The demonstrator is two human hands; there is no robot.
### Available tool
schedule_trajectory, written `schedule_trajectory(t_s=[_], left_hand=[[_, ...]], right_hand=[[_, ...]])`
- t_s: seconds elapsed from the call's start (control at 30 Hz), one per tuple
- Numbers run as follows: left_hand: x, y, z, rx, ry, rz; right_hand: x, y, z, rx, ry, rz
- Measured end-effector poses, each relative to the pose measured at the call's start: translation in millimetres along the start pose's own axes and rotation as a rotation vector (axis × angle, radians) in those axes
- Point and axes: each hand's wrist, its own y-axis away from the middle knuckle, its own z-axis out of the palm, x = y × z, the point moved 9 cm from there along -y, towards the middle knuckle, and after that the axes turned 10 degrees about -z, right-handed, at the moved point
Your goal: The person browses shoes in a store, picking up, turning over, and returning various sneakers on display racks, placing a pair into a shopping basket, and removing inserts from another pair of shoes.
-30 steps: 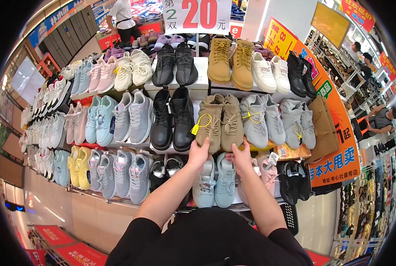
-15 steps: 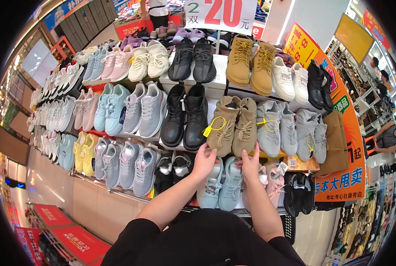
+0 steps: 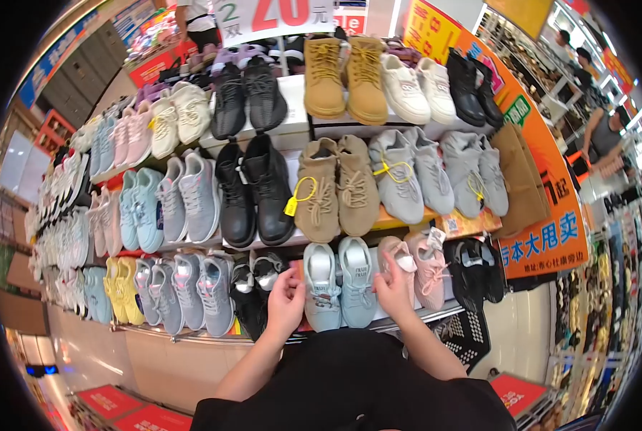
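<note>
A pair of light blue sneakers (image 3: 357, 298) stands side by side on the lowest shelf row, toes toward me. My left hand (image 3: 285, 305) is just left of the pair, fingers loosely bent and holding nothing that I can see. On the other side, my right hand (image 3: 395, 291) is at the right sneaker's edge, its fingers half curled; whether they touch the shoe I cannot tell. Black shoes (image 3: 243, 294) sit beside my left hand, and pink sneakers (image 3: 430, 273) are partly behind my right hand. Above stand tan lace-up shoes (image 3: 357, 190) with a yellow tag (image 3: 291, 206).
Tiered rows hold black boots (image 3: 267, 194), grey shoes (image 3: 400, 183), yellow boots (image 3: 367, 86) and many sneakers. A price sign (image 3: 274, 18) rises at the back. An orange banner (image 3: 543, 208) borders the right end. People (image 3: 608, 144) are farther off at right.
Both hands have moved down from the tan shoes to either side of the light blue sneakers, no longer touching the tan pair. The view has shifted, so the shelves appear farther left.
</note>
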Motion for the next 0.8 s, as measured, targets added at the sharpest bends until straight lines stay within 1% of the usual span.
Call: schedule_trajectory(t_s=[0.03,0.07,0.13,0.17,0.2,0.27,0.33,0.37,0.4,0.5,0.53,0.6,0.63,0.67,0.77,0.8], left_hand=[[5,-1,-2,0.014,-0.027,0.034],[10,-4,-3,0.025,-0.069,0.061],[32,-10,-1,0.058,-0.181,0.154],[38,-19,1,0.063,-0.217,0.227],[44,-28,1,0.119,-0.324,0.301],[73,-39,15,0.124,-0.465,0.329],[84,-51,30,0.130,-0.612,0.452],[78,-60,32,0.163,-0.706,0.485],[82,-61,35,0.204,-0.707,0.465],[78,-63,45,0.262,-0.811,0.496],[75,-64,47,0.235,-0.815,0.506],[71,-69,39,0.268,-0.787,0.467],[76,-66,39,0.291,-0.862,0.550],[76,-69,35,0.284,-0.868,0.551],[67,-82,27,0.169,-0.681,0.350],[63,-82,23,0.187,-0.683,0.342]], right_hand=[[1,6,4,-0.041,-0.002,0.002],[2,11,4,-0.018,-0.002,0.008],[-5,18,19,-0.139,0.079,0.023],[-3,20,23,-0.152,0.074,-0.018],[-3,24,22,-0.115,0.073,-0.005],[-13,26,32,-0.195,0.187,-0.086],[-18,31,29,-0.141,0.176,-0.057],[-20,33,31,-0.172,0.219,-0.084],[-22,37,32,-0.205,0.262,-0.108],[-18,49,22,-0.143,0.257,-0.075],[-13,54,21,-0.141,0.252,-0.067],[-7,61,15,-0.114,0.269,-0.053],[-4,65,16,-0.126,0.274,-0.048],[-1,70,17,-0.144,0.278,-0.042],[-3,75,19,-0.165,0.293,-0.048],[-6,76,20,-0.183,0.288,-0.049]])
